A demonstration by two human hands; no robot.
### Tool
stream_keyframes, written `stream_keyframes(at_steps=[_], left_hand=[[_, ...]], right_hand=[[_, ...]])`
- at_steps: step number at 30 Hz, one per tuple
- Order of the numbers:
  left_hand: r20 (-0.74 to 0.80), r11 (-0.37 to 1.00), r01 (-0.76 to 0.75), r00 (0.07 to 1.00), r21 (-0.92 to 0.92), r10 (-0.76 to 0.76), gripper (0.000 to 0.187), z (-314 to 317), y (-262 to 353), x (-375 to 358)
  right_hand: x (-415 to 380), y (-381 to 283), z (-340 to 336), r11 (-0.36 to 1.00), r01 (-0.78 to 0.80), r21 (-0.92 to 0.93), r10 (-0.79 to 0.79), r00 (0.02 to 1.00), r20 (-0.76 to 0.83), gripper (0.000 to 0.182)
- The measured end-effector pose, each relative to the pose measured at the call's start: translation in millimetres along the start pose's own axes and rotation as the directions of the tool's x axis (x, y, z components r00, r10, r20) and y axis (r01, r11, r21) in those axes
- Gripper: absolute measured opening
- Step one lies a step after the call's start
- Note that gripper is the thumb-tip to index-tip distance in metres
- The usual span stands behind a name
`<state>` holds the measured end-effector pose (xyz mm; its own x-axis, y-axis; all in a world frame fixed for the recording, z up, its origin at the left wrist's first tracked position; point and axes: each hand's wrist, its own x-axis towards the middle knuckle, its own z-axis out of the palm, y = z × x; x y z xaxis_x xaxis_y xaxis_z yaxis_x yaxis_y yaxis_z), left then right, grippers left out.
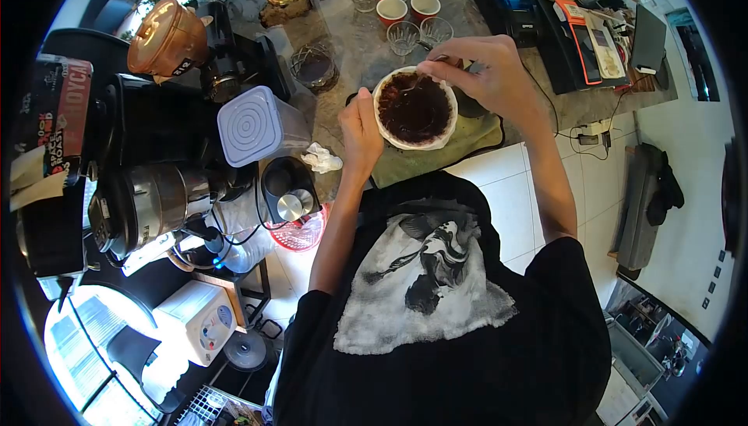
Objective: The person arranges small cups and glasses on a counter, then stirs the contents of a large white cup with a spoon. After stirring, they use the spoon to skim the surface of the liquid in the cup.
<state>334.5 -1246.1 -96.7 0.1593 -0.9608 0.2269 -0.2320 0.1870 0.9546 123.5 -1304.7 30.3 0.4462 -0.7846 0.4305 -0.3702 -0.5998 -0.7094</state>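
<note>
A white bowl (418,145) with dark brown, wet-looking contents smeared up its inner wall is at the counter's front edge, over a green cloth (460,149). My left hand (361,134) grips the bowl's left side, thumb up along the wall; its other fingers are hidden. From the upper right, my right hand (487,75) reaches over the rim, fingers pinched on a thin metal spoon (418,83) that dips into the brown contents. Much of the spoon is hidden by the fingers and the contents.
Glasses (403,36) and two red cups (391,10) stand behind the bowl. A dark-filled glass (315,67), a lidded plastic container (253,127), a small black device with a knob (290,204) and crumpled tissue (322,159) sit left. A card terminal (580,44) lies right.
</note>
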Motion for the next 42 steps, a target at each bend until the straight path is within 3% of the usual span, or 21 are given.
stream_keyframes(at_steps=[5,9,11,18,21,23,27,32,36,42], left_hand=[[-0.009,1.000,0.018,1.000,-0.005,-0.018,0.046,2,13,1],[-0.021,1.000,-0.009,1.000,0.028,0.009,0.046,1,10,1],[-0.028,0.999,-0.025,0.999,0.033,0.026,0.046,2,12,0],[-0.007,1.000,-0.007,1.000,0.015,0.007,0.045,1,9,0],[-0.028,1.000,-0.005,1.000,0.001,0.005,0.046,3,8,0],[-0.017,1.000,-0.006,1.000,0.001,0.006,0.046,3,10,1],[-0.001,1.000,0.008,1.000,-0.011,-0.008,0.046,2,11,0],[-0.017,0.999,-0.017,1.000,0.036,0.018,0.046,4,17,1],[0.001,1.000,0.022,1.000,0.004,-0.022,0.046,4,14,-1],[0.009,0.999,0.037,0.999,0.014,-0.037,0.046,5,9,0]], right_hand=[[8,3,4,0.992,0.126,-0.021,-0.127,0.987,-0.094,0.019],[3,10,5,0.989,0.138,-0.057,-0.141,0.989,-0.053,0.020],[0,12,5,0.999,-0.036,-0.023,0.038,0.998,0.058,0.020],[-7,-1,-9,0.991,-0.113,0.077,0.117,0.992,-0.044,0.019],[-6,-7,-12,0.994,-0.112,-0.012,0.110,0.989,-0.101,0.018],[-6,-1,-8,0.995,-0.031,-0.097,0.018,0.990,-0.137,0.019],[-9,10,2,0.998,0.035,-0.051,-0.041,0.993,-0.111,0.020],[-13,9,0,0.999,-0.037,-0.019,0.035,0.998,-0.059,0.020],[-12,0,-10,0.996,-0.078,-0.046,0.074,0.993,-0.091,0.020],[-12,8,-1,1.000,-0.007,-0.020,0.004,0.990,-0.138,0.020]])
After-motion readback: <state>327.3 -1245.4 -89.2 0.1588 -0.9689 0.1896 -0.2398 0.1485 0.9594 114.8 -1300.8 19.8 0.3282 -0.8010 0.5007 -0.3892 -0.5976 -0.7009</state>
